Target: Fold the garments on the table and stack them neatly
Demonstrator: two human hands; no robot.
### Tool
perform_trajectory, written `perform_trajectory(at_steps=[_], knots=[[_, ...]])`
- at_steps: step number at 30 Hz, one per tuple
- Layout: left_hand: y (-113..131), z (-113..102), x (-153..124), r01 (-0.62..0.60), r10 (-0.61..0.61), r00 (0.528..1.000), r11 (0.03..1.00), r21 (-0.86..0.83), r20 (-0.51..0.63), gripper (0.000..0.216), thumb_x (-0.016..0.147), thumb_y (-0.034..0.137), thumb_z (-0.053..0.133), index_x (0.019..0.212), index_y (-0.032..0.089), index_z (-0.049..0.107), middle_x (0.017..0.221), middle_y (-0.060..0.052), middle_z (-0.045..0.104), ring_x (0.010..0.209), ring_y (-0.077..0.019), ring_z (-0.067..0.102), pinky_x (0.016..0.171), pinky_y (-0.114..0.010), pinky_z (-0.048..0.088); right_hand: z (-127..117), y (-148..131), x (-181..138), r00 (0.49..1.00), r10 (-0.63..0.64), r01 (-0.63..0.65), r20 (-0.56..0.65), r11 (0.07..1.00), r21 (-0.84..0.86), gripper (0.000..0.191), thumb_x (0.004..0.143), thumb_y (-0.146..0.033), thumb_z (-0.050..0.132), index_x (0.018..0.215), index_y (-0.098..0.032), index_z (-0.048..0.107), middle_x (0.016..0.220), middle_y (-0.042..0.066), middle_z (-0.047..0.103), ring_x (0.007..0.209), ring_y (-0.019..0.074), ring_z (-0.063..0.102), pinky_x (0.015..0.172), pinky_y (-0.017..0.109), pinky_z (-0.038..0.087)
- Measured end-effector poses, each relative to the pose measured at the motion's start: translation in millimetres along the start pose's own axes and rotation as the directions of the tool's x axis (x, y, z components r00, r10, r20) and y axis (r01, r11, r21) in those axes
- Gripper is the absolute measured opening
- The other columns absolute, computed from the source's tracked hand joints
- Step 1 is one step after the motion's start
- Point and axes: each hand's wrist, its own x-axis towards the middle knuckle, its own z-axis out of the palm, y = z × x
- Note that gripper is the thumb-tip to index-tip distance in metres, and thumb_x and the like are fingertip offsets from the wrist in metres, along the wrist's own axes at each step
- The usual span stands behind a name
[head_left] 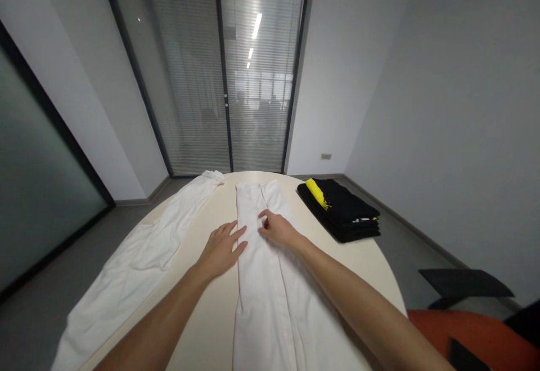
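Observation:
A long white garment (264,298) lies lengthwise on the table in front of me, in narrow folds, with a small button near its far end. My left hand (221,250) rests at its left edge, fingers spread and fingertips touching the cloth. Over the upper part of the garment is my right hand (276,228), half curled, with thumb and index finger apart at the fabric. No cloth is visibly pinched between them.
The round cream table (358,261) carries another crumpled white garment (143,258) along its left edge, partly hanging over. A stack of folded black clothes (346,205) with a yellow patch sits at the right. An orange chair (464,337) stands close by, lower right.

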Motion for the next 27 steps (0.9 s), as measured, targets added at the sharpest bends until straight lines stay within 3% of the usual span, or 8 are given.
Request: perform_trajectory(at_steps=[4, 8, 11, 13, 15, 18, 20, 27], knots=[[1, 0, 2, 0.014, -0.015, 1.0, 1.0, 0.005, 0.006, 0.048, 0.098, 0.046, 0.047, 0.142, 0.029, 0.054, 0.149, -0.01, 0.049, 0.136, -0.029, 0.044, 0.111, -0.049, 0.037, -1, 5, -9, 0.998, -0.015, 0.022, -0.057, 0.992, 0.128, 0.034, 0.086, -0.023, 0.06, 0.119, -0.02, 0.057, 0.085, 0.0, 0.068, 0.075, 0.0129, 0.06, 0.069, 0.023, 0.04], [3, -1, 3, 0.034, -0.034, 0.999, 0.999, 0.014, 0.016, 0.047, 0.098, 0.046, 0.047, 0.141, 0.028, 0.055, 0.149, -0.01, 0.05, 0.136, -0.0282, 0.044, 0.111, -0.047, 0.037, -8, -3, -26, 0.996, -0.045, 0.045, -0.079, 0.999, 0.004, 0.026, 0.084, -0.017, 0.059, 0.109, -0.017, 0.065, 0.096, 0.005, 0.066, 0.081, 0.0138, 0.06, 0.075, 0.024, 0.041], [3, -1, 3, 0.039, -0.039, 0.999, 0.999, 0.023, 0.018, 0.047, 0.098, 0.046, 0.048, 0.141, 0.028, 0.056, 0.148, -0.009, 0.05, 0.135, -0.0272, 0.045, 0.111, -0.046, 0.037, -14, -26, -51, 0.982, -0.188, 0.186, -0.03, 0.981, -0.047, 0.015, 0.085, -0.017, 0.058, 0.094, -0.017, 0.07, 0.096, 0.005, 0.065, 0.086, 0.0147, 0.06, 0.078, 0.025, 0.041], [3, -2, 4, 0.038, -0.038, 0.999, 0.999, 0.032, 0.024, 0.047, 0.098, 0.045, 0.048, 0.141, 0.028, 0.055, 0.149, -0.008, 0.05, 0.135, -0.027, 0.044, 0.112, -0.046, 0.037, -16, -45, -72, 0.898, -0.4, 0.398, 0.183, 0.916, 0.05, 0.011, 0.082, -0.023, 0.066, 0.091, -0.02, 0.072, 0.088, 0.001, 0.066, 0.081, 0.0133, 0.06, 0.075, 0.023, 0.041], [2, -3, 4, 0.038, -0.04, 0.998, 0.998, 0.041, 0.04, 0.048, 0.098, 0.045, 0.047, 0.141, 0.028, 0.055, 0.15, -0.007, 0.05, 0.136, -0.0272, 0.044, 0.112, -0.047, 0.036, -13, -62, -92, 0.69, -0.629, 0.6, 0.357, 0.774, 0.204, 0.017, 0.083, -0.033, 0.071, 0.098, -0.023, 0.074, 0.086, -0.001, 0.067, 0.081, 0.0121, 0.061, 0.077, 0.022, 0.041], [2, -4, 5, 0.041, -0.044, 0.997, 0.998, 0.046, 0.066, 0.049, 0.098, 0.046, 0.045, 0.143, 0.029, 0.052, 0.152, -0.006, 0.047, 0.137, -0.0276, 0.042, 0.112, -0.047, 0.036, -1, -76, -115, 0.493, -0.768, 0.738, 0.409, 0.618, 0.27, 0.025, 0.087, -0.037, 0.069, 0.109, -0.026, 0.072, 0.091, -0.001, 0.067, 0.085, 0.0124, 0.061, 0.079, 0.023, 0.041], [2, -4, 4, 0.045, -0.049, 0.996, 0.998, 0.047, 0.074, 0.049, 0.099, 0.047, 0.043, 0.144, 0.029, 0.051, 0.153, -0.006, 0.045, 0.138, -0.0275, 0.041, 0.113, -0.047, 0.035, 8, -78, -125, 0.445, -0.796, 0.797, 0.411, 0.561, 0.224, 0.025, 0.089, -0.037, 0.067, 0.111, -0.026, 0.072, 0.093, -0.001, 0.067, 0.088, 0.0138, 0.061, 0.077, 0.025, 0.041], [3, -3, 4, 0.054, -0.056, 0.997, 0.998, 0.023, 0.059, 0.048, 0.099, 0.045, 0.043, 0.143, 0.028, 0.052, 0.153, -0.008, 0.045, 0.138, -0.0273, 0.041, 0.114, -0.048, 0.034, 26, -76, -138, 0.422, -0.842, 0.861, 0.335, 0.488, 0.144, 0.023, 0.101, -0.034, 0.049, 0.109, -0.025, 0.069, 0.102, -0.002, 0.068, 0.088, 0.0132, 0.059, 0.077, 0.025, 0.041]])
